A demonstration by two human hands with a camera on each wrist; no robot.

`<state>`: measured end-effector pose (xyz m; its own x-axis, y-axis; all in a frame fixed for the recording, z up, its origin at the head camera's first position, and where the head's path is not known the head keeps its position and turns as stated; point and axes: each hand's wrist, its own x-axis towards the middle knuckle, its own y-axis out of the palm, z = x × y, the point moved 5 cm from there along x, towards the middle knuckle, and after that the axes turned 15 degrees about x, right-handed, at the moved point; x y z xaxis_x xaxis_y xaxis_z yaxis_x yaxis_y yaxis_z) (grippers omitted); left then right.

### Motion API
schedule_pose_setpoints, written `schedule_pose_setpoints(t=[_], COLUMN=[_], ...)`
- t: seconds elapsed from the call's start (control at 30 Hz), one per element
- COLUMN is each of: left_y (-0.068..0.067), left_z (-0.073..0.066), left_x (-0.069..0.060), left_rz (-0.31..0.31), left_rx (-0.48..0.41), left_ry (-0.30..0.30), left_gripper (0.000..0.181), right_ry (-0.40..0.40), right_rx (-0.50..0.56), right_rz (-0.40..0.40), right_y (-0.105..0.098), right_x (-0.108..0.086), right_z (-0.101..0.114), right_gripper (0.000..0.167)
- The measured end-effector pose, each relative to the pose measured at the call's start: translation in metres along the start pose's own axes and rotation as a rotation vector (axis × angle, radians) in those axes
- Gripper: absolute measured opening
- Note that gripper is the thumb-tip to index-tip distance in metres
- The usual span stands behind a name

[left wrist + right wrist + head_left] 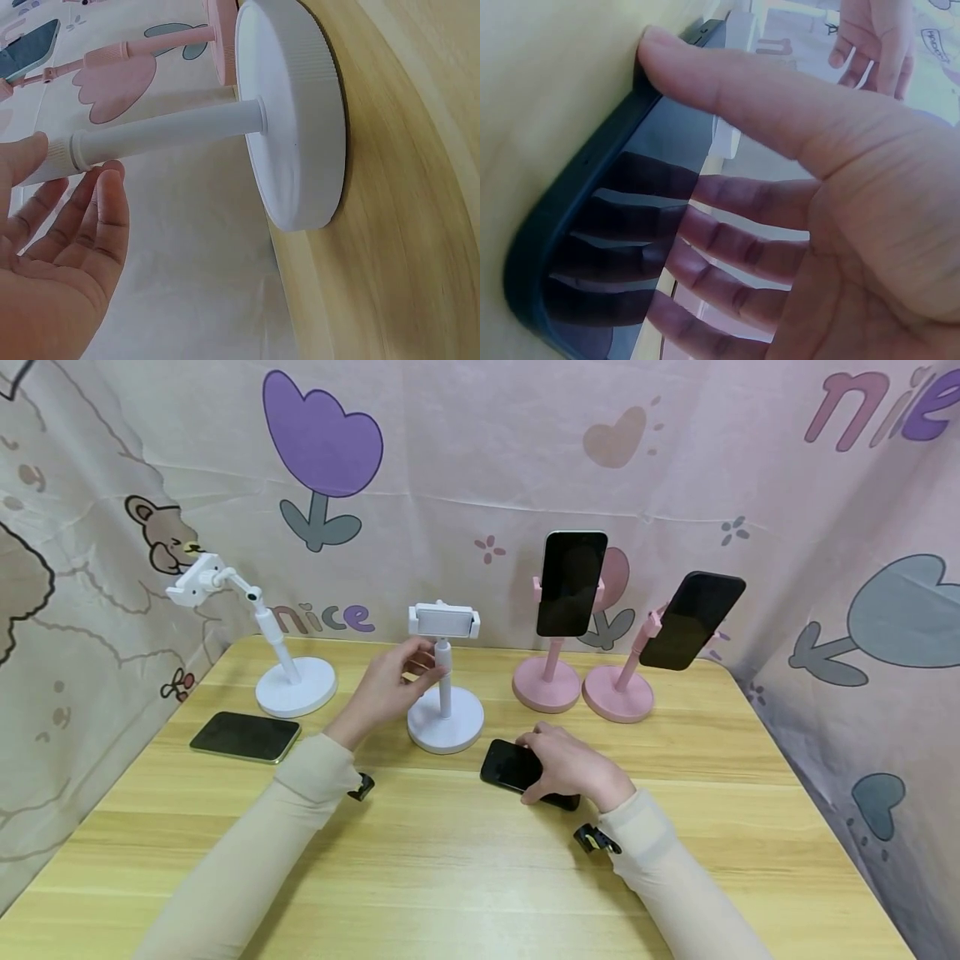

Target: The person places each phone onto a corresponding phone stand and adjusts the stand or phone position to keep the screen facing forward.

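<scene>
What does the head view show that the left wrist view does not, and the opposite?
Only head view: the right hand gripping a black phone, a pale-edged phone, and the jointed white stand.
Only left wrist view: the left palm and the base ridges of the upright white stand.
Both: the left hand pinching that stand, and a pink stand.

On the printed cloth [480, 452] hanging before me I read a small lowercase "nice" [332, 620], low down, just above the far edge of the table [450, 893], nearer its left corner than its right. A larger "nice" [892, 415] stands high beyond the table's far right corner, its letters crowded in a fold, ending in a purple e. Past my right thumb, outlined lettering [934, 46] is too small to read.
</scene>
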<state>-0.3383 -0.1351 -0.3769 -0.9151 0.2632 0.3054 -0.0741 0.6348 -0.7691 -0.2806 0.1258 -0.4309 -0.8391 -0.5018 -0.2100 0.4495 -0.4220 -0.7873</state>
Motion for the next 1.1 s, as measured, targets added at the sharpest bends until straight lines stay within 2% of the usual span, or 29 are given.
schedule_pose_setpoints(t=[0.27, 0.5, 0.77, 0.93, 1.1], left_y=[-0.003, -0.007, -0.016, -0.02, -0.026], left_z=[0.001, 0.002, -0.002, -0.004, -0.006], left_x=[-0.006, -0.011, -0.016, -0.019, -0.022], left_rz=[-0.014, -0.022, -0.024, -0.028, -0.029], left_rx=[-0.013, -0.027, -0.043, -0.044, -0.066], left_ry=[0.02, 0.022, 0.005, 0.011, 0.002], left_gripper=[0.029, 0.029, 0.029, 0.029, 0.029], right_ry=[-0.011, -0.053, -0.123, -0.174, -0.233], right_rx=[-0.003, -0.005, 0.123, 0.219, 0.259], right_rz=[0.005, -0.008, -0.05, -0.074, -0.123], right_y=[0.0, 0.0, -0.006, -0.012, -0.018], right_x=[0.002, 0.004, 0.006, 0.005, 0.005], right_z=[-0.003, -0.004, -0.005, -0.005, -0.005], right_gripper=[0.084, 0.084, 0.081, 0.09, 0.098])
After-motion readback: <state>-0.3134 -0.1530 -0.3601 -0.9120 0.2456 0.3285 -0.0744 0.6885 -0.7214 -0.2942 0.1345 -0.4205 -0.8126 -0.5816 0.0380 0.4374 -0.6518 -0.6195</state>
